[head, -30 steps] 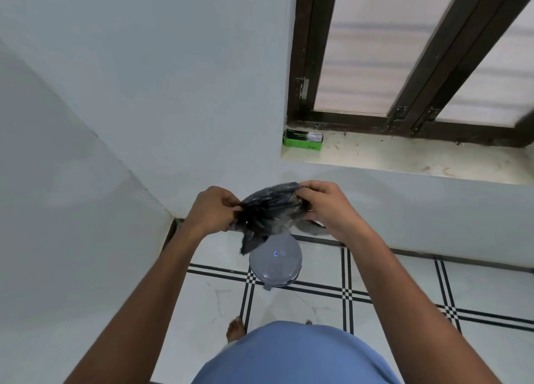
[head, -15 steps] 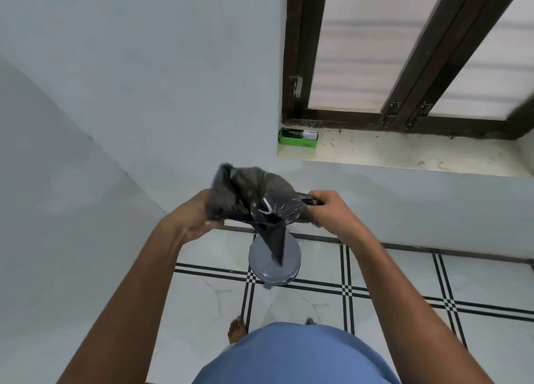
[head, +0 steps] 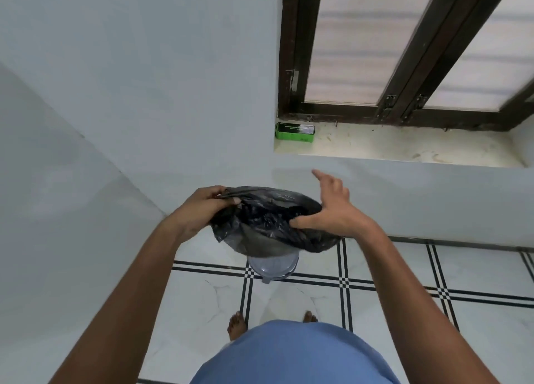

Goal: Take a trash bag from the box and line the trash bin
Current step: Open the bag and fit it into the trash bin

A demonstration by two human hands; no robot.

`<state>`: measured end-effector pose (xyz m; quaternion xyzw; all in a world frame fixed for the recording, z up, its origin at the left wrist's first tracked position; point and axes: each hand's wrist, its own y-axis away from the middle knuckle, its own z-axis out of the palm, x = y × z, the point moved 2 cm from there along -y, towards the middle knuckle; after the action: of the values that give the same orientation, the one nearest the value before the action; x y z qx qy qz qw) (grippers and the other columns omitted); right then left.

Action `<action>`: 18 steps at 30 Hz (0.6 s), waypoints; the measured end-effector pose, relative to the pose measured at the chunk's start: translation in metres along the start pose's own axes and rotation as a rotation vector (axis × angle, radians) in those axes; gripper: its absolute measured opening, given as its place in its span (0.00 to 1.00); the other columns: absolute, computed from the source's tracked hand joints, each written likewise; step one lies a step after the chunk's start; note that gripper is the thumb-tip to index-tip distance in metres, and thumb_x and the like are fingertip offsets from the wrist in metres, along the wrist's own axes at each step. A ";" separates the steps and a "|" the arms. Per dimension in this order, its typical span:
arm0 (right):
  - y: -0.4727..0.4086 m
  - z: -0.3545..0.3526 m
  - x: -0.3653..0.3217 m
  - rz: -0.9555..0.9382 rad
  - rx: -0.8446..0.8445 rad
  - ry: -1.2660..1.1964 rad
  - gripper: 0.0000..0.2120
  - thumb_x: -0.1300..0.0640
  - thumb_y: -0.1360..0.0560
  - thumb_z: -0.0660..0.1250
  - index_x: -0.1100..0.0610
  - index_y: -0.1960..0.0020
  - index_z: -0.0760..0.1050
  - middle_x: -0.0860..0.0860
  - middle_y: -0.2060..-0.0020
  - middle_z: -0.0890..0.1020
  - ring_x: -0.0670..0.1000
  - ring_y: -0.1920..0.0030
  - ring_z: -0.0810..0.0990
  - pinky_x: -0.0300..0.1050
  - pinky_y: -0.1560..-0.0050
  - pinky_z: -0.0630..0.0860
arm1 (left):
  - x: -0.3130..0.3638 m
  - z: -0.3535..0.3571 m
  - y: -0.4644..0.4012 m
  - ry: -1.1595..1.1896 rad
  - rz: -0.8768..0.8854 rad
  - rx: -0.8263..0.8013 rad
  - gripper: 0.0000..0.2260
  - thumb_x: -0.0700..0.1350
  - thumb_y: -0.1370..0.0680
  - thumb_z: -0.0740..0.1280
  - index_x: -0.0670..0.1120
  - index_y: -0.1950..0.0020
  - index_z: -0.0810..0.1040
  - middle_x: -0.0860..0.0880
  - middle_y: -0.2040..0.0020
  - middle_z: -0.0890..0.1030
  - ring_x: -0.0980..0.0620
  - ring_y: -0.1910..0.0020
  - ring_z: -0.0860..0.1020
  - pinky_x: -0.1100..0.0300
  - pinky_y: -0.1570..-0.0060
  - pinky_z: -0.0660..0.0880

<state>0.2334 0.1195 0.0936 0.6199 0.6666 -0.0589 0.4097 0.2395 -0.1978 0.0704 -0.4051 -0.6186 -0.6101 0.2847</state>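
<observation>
While your left hand (head: 202, 210) pinches the trash bag (head: 271, 224) rim and your right hand (head: 329, 213) spreads it, fingers loose, the trash bin (head: 273, 268) stands directly beneath both hands: lower straight down.

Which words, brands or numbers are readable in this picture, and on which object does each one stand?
No text can be read here.
Green box on the window sill: it carries a line of light print on its dark top, too small and blurred to read.
Black trash bag: no print visible.
Trash bin: no label visible.
</observation>
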 end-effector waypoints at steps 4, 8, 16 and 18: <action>-0.007 0.023 -0.034 -0.210 0.036 -0.166 0.30 0.38 0.23 0.80 0.40 0.24 0.77 0.44 0.34 0.85 0.48 0.35 0.83 0.54 0.31 0.80 | 0.020 0.030 0.002 -0.034 0.052 -0.077 0.09 0.39 0.18 0.76 0.46 0.38 0.88 0.41 0.43 0.91 0.44 0.45 0.89 0.52 0.45 0.86; -0.025 0.023 -0.020 -0.176 0.196 -0.326 0.13 0.50 0.13 0.69 0.54 0.53 0.85 0.42 0.63 0.84 0.46 0.60 0.82 0.47 0.51 0.78 | 0.018 0.012 -0.006 -0.568 0.019 -0.029 0.19 0.51 0.29 0.87 0.49 0.43 0.85 0.47 0.48 0.89 0.46 0.50 0.88 0.56 0.56 0.84; -0.017 0.014 0.002 0.118 0.129 -1.136 0.25 0.39 0.18 0.75 0.61 0.37 0.85 0.59 0.44 0.91 0.63 0.41 0.91 0.58 0.37 0.86 | -0.022 -0.026 -0.016 -0.672 -0.229 0.456 0.23 0.62 0.28 0.75 0.42 0.51 0.85 0.42 0.52 0.87 0.38 0.52 0.85 0.52 0.53 0.81; -0.014 0.012 0.010 0.072 0.144 -0.786 0.32 0.35 0.31 0.86 0.57 0.38 0.84 0.55 0.46 0.92 0.59 0.46 0.92 0.60 0.38 0.87 | -0.028 -0.022 -0.019 -0.195 -0.305 0.295 0.20 0.53 0.27 0.81 0.39 0.46 0.86 0.37 0.46 0.89 0.39 0.47 0.88 0.47 0.45 0.86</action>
<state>0.2283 0.1177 0.0736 0.6004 0.4310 -0.3237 0.5908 0.2345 -0.2225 0.0390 -0.3180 -0.7798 -0.5069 0.1842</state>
